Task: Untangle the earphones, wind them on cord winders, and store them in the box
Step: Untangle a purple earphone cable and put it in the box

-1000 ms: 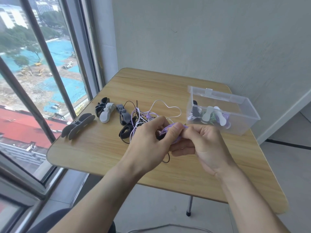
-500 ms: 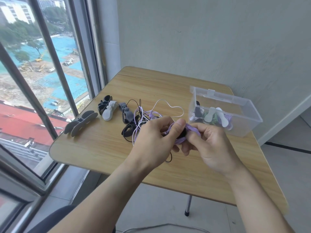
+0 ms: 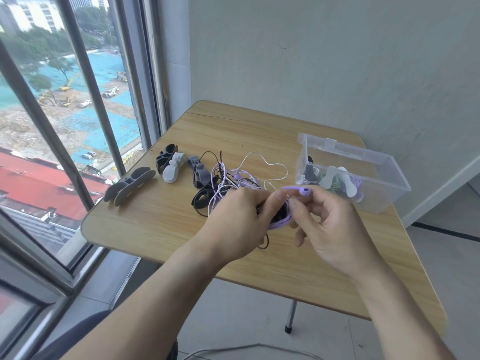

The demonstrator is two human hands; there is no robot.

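My left hand [image 3: 235, 219] grips a dark cord winder [image 3: 280, 215], mostly hidden behind its fingers, while my right hand [image 3: 328, 224] pinches the purple earphone [image 3: 301, 190] near its bud, the cord looping down round the winder between both hands. To wind well, I judge that I should keep the cord lightly taut, lay each turn beside the last, and hold the winder steady so the coil cannot slip off; the bud end wants tucking in last. Just beyond my hands lies the tangle of earphones [image 3: 233, 180], purple, white and black cords crossing, with spare winders [image 3: 171, 166] in grey, white and black further left. The clear box [image 3: 384, 183], open-topped and already holding several wound sets, stands near my right hand at the table's right side. The table [image 3: 155, 224] is light wood grain with rounded corners, set against a pale wall; a tall window on the left overlooks rooftops and a construction site.
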